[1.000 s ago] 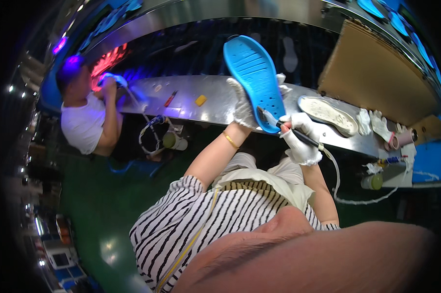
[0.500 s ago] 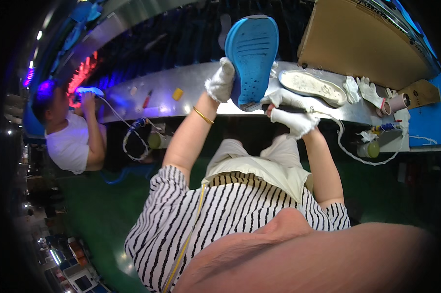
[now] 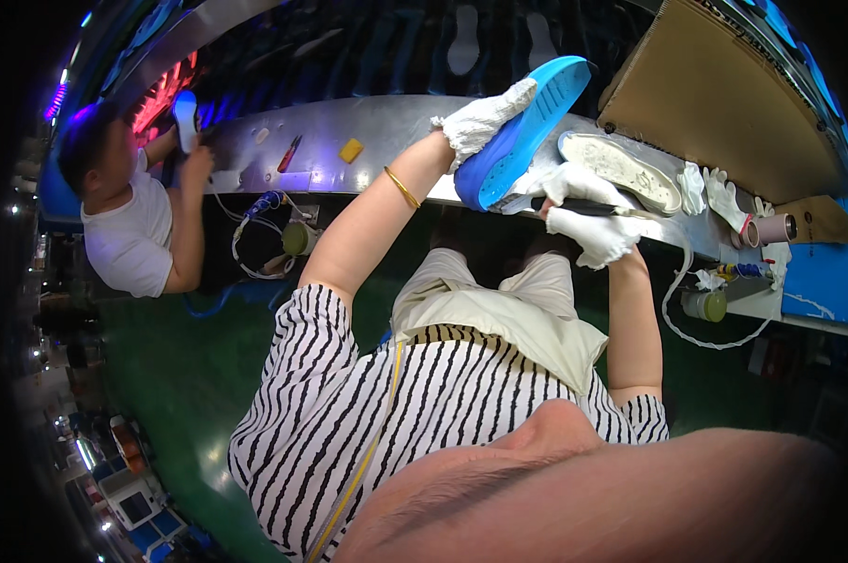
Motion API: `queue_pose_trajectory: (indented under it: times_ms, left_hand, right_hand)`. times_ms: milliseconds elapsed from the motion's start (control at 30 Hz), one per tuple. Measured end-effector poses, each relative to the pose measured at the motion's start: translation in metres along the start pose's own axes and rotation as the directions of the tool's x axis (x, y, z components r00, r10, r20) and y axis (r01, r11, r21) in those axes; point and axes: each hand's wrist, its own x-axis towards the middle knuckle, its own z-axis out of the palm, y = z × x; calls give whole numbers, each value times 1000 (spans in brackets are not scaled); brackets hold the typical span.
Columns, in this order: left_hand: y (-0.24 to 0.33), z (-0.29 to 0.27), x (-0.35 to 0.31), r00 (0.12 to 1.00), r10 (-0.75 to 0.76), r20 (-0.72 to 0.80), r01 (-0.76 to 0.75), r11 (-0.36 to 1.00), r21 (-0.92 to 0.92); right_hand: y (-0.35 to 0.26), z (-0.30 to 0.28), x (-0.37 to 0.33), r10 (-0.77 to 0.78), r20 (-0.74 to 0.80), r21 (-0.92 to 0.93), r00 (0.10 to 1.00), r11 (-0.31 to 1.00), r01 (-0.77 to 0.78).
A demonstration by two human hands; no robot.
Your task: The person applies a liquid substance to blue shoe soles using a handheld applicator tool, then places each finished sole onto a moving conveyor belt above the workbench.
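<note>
Gloved hands holding blue sole, brush, at bench edge, gap to cardboard

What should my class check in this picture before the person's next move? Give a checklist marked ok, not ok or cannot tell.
1. Left hand grips the blue sole: ok.
2. Right hand holds the black-handled tool: ok.
3. Tool's tip touches the blue sole: cannot tell; they overlap in this view.
4. Right glove covers every fingertip: not ok; bare skin shows.
5. White cord hangs clear of the forearms: ok.
6. White sole lies on the metal bench, apart from the blue sole: ok.
</note>
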Motion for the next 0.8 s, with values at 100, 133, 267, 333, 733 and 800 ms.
queue_pose_trajectory:
  times_ms: [100, 133, 267, 333, 733, 800]
  left_hand:
    - [1, 3, -2, 1000, -19, 10, 19, 1000, -11]
    - [3, 7, 0, 999, 36, 6, -36, 999, -37]
    - [9, 12, -5, 1000, -17, -19, 18, 996, 84]
    - [9, 16, -8, 999, 0, -36, 4, 994, 107]
    - [6, -26, -11, 851, 522, -57, -475, 719, -507]
    - [2, -42, -10, 855, 518, -35, -327, 484, -812]
  right_hand:
    - [4, -5, 6, -9, -58, -164, 998, 986, -1]
    - [4, -7, 5, 8, -85, -191, 996, 981, -24]
    - [5, -12, 1, 159, -41, -289, 986, 943, -164]
    - [4, -19, 1, -137, -51, -182, 989, 975, 126]
    - [12, -35, -15, -44, -234, 4, 971, 999, 46]
    - [13, -34, -18, -78, -278, 28, 957, 996, 89]
